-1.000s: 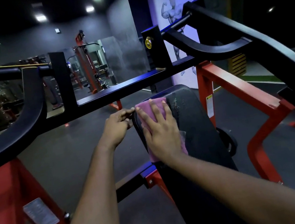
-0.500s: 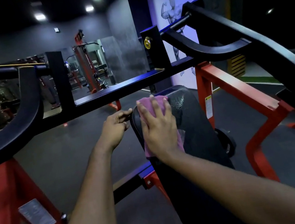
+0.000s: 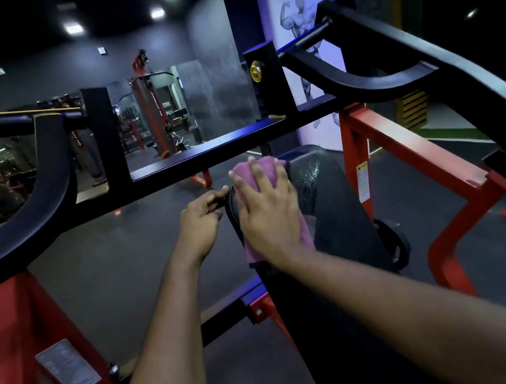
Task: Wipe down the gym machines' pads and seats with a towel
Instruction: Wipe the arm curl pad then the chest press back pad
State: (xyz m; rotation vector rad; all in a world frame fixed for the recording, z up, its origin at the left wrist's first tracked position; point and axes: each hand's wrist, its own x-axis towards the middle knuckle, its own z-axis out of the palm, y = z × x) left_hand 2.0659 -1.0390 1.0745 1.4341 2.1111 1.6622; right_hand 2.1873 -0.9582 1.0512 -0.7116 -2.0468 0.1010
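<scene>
Pink cloth is the thing to watch: the towel (image 3: 252, 252) lies on the near-left part of the black pad (image 3: 335, 211), reaching up to the pad's far top edge, trapped under the right hand (image 3: 269, 216). That hand is flat with its fingers spread, pressing down on the cloth rather than pinching it. The left hand (image 3: 198, 224) sits just left of it, fingers curled onto the pad's left edge as if steadying it.

Several things could go wrong from here. With only a flat palm holding it, the towel could bunch or slide off the far lip of the pad if the push carries on, and it would drop to the floor (image 3: 125, 280). The black crossbar (image 3: 221, 150) runs just beyond the fingertips, so a further stroke risks knuckles meeting steel. A glistening wet patch (image 3: 308, 172) on the pad's far right is uncovered; I judge it could be missed if the strokes stay on the left strip. The left fingers also lie close to the towel's path and could get brushed.

Compared with a second ago, the right hand and towel have travelled toward the far end of the pad, and the cloth now covers the top corner. The left hand has kept its place on the edge, and the wet patch is unchanged.
</scene>
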